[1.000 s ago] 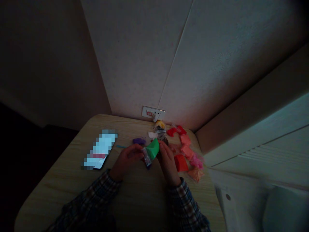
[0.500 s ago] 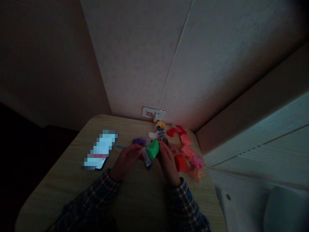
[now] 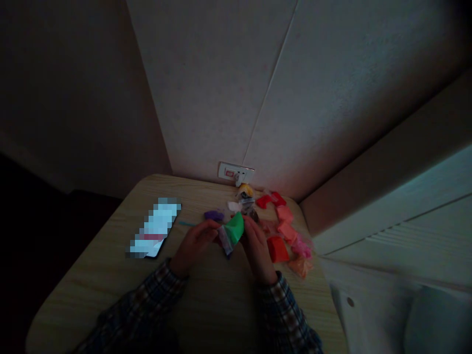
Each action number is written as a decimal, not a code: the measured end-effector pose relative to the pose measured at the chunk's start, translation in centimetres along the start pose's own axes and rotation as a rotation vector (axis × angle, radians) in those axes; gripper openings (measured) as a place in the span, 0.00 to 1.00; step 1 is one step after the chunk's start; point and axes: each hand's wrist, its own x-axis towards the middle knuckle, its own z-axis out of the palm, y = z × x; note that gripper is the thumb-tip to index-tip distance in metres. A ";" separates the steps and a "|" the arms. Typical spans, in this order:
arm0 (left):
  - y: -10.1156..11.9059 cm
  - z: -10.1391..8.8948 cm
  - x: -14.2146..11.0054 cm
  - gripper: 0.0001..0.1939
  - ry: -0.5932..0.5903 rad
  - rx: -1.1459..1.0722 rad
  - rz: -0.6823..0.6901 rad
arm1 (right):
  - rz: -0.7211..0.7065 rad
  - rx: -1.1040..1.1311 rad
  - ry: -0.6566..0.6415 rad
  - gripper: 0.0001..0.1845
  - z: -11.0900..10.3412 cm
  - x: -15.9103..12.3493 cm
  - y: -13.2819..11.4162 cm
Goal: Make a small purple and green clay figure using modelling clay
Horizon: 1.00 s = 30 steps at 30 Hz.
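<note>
Between my two hands is a small clear bag of green modelling clay [image 3: 235,228], tilted above the table. My left hand [image 3: 195,243] pinches the clear, unfilled end of the bag. On the other side my right hand [image 3: 257,246] grips the green-filled end, its fingertips partly hidden behind the bag. A purple packet [image 3: 214,216] and a thin blue stick [image 3: 187,223] lie just beyond my left hand. Close to my right hand rests an orange-red packet [image 3: 278,249]. Something dark shows under the green bag, too dim to make out.
A phone with a lit, blurred screen [image 3: 157,228] lies on the wooden table [image 3: 92,275] at left. Several pink, red and peach packets [image 3: 286,231] line the right edge. White and yellow packets [image 3: 245,191] sit at the back, below a wall socket [image 3: 236,172].
Both hands keep their hold on the green clay bag, with hardly any movement. The whole view has shifted very slightly.
</note>
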 end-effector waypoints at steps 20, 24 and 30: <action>0.2 -0.3 -0.3 0.08 0.070 0.525 0.280 | -0.377 -0.501 0.023 0.05 1.1 -1.0 -2.1; 0.5 0.0 -0.7 0.07 0.104 0.753 0.484 | -0.335 -0.529 -0.127 0.03 1.4 -1.4 -2.8; 0.5 0.2 -0.9 0.09 0.068 0.894 0.578 | -0.304 -0.538 -0.184 0.05 1.7 -1.3 -2.2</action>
